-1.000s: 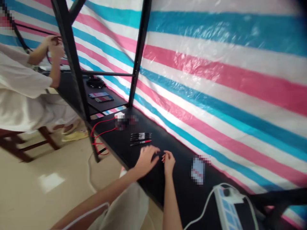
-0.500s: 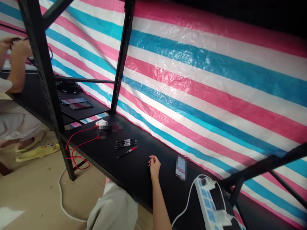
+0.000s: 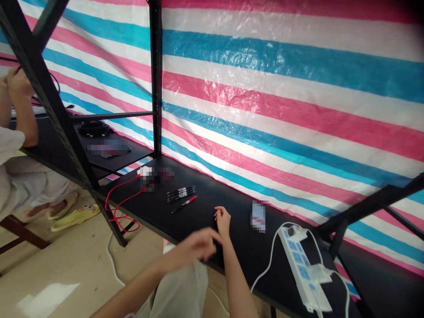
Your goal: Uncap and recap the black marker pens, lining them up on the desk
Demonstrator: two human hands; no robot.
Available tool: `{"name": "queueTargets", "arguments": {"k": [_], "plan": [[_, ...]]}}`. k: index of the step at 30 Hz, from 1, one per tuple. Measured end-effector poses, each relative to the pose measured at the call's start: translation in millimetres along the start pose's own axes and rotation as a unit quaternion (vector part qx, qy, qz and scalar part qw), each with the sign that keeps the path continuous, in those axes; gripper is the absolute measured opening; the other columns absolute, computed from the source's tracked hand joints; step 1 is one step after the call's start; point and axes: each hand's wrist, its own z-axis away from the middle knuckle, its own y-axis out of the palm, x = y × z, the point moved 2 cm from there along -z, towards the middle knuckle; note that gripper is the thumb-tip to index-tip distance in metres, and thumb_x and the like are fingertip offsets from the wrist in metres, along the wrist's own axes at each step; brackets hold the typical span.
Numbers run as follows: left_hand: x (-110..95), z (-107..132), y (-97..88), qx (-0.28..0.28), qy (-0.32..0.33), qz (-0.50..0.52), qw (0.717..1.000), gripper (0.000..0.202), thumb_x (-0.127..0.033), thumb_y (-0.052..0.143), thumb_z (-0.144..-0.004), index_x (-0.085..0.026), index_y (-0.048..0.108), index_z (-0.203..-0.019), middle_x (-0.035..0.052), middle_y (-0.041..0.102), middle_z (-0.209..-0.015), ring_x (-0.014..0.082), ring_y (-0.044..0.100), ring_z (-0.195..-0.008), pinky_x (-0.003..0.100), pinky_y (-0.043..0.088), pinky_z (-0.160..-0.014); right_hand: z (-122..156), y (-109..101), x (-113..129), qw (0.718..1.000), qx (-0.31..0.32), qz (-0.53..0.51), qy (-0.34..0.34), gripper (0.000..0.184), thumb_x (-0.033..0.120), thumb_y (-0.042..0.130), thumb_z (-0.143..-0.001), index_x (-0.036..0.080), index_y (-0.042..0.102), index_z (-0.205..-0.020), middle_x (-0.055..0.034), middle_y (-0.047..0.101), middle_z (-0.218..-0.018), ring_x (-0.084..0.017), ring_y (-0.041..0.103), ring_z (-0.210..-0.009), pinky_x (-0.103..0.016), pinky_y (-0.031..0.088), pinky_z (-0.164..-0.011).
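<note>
My right hand (image 3: 223,221) rests on the black shelf top (image 3: 185,225), fingers loosely bent and apart, with nothing in them. Slightly blurred, my left hand (image 3: 200,247) hovers by the shelf's front edge, close to my right forearm. Its index finger points out to the right and no object shows in it. To the left of my right hand lie several black pens (image 3: 181,193) in a bunch. A single pen with a red part (image 3: 184,204) is set apart, nearer to me. A phone (image 3: 258,217), partly pixelated, lies to the right.
A white power strip (image 3: 298,265) with plugs and white cables stands at the right. Pixelated items with a red cable (image 3: 126,205) sit at the left end. Black metal posts (image 3: 157,79) and a striped sheet (image 3: 265,88) bound the shelf. Another person's hands (image 3: 20,84) are at far left.
My left hand has come into view from below, reaching beside my right forearm. My right hand stays on the shelf. The view has shifted a little, so things appear farther right.
</note>
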Motion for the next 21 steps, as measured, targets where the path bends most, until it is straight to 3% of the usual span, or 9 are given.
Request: {"name": "queueTargets", "arguments": {"k": [3,5,9,13,16,21], "plan": [[15.4,-17.5,-30.8,-0.115,-0.014,-0.156,0.981,0.021,-0.023,0.04,-0.082,-0.024,0.057,-0.095,-0.0011,0.057,-0.073,0.0132,0.051,-0.07,0.026,0.04,-0.068,0.3,-0.7,-1.8,1.0,-0.001,0.0,0.006,0.026,0.031,0.039,-0.073,0.017,0.06,-0.079,0.0017,0.052,-0.055,-0.011,0.045,-0.043,-0.022,0.036,-0.044],[28.5,-33.4,-45.3,-0.216,-0.026,-0.298,0.93,0.016,-0.021,0.043,-0.079,-0.022,0.056,-0.089,0.0004,0.056,-0.078,0.0155,0.05,-0.079,0.028,0.038,-0.072,-0.7,-0.3,-4.7,1.0,-0.002,-0.007,0.007,0.027,0.032,0.04,-0.073,0.017,0.061,-0.08,0.0019,0.052,-0.054,-0.01,0.045,-0.042,-0.022,0.036,-0.044],[57.4,-64.0,-50.0,-0.187,-0.004,-0.458,0.869,0.013,-0.023,0.046,-0.078,-0.02,0.052,-0.089,0.0034,0.053,-0.09,0.0175,0.049,-0.086,0.029,0.037,-0.075,-3.8,1.5,-8.8,1.0,-0.004,-0.01,0.003,0.027,0.034,0.041,-0.073,0.017,0.061,-0.08,0.0019,0.052,-0.054,-0.01,0.045,-0.041,-0.022,0.036,-0.043],[76.7,-77.6,-58.1,-0.177,-0.025,-0.531,0.828,0.017,-0.023,0.045,-0.079,-0.02,0.051,-0.095,0.007,0.05,-0.099,0.0205,0.046,-0.093,0.032,0.036,-0.076,-4.1,1.3,-7.2,1.0,-0.004,0.001,0.005,0.029,0.035,0.04,-0.074,0.016,0.061,-0.081,0.0012,0.052,-0.055,-0.011,0.046,-0.041,-0.022,0.036,-0.042],[81.4,-78.1,-66.0,-0.196,-0.021,-0.548,0.813,0.02,-0.024,0.043,-0.081,-0.02,0.049,-0.1,0.0086,0.048,-0.104,0.0221,0.043,-0.097,0.034,0.035,-0.081,-3.2,-0.6,-4.5,1.0,-0.011,0.014,0.006,0.028,0.034,0.04,-0.074,0.016,0.061,-0.08,0.0017,0.052,-0.054,-0.01,0.046,-0.042,-0.022,0.037,-0.045],[87.6,-74.7,-64.3,-0.193,-0.009,-0.547,0.814,0.02,-0.021,0.039,-0.083,-0.019,0.049,-0.1,0.0088,0.047,-0.105,0.0212,0.042,-0.098,0.033,0.035,-0.08,-3.1,-1.6,-7.0,1.0,-0.006,0.012,0.01,0.027,0.033,0.04,-0.073,0.017,0.06,-0.082,0.0025,0.052,-0.055,-0.009,0.046,-0.042,-0.021,0.037,-0.045]]}}
